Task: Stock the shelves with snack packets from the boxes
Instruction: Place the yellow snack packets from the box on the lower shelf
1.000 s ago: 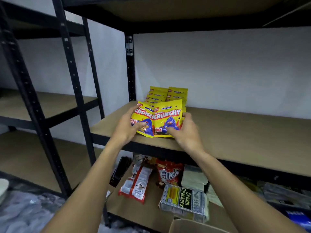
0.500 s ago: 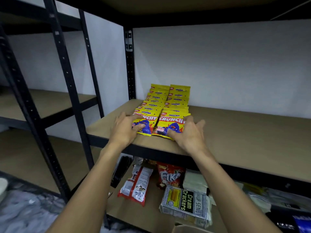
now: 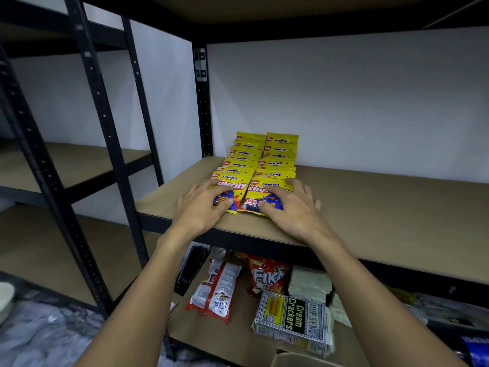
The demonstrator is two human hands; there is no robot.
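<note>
Brown shelf board (image 3: 383, 207) on a white wall, both hands down on it. No closed grip here: the left hand (image 3: 201, 207) lies flat, fingers spread, on the front left packet (image 3: 234, 185). The right hand (image 3: 293, 210) is flat on the front right packet (image 3: 252, 202), likely seating the pair against the yellow rows (image 3: 264, 157) behind. The black post (image 3: 202, 102) hems the rows at the back left. On the lower shelf are a cream crackers box (image 3: 291, 319) and a red Fika packet (image 3: 267, 276), with a cardboard box (image 3: 291, 359) at the bottom edge.
</note>
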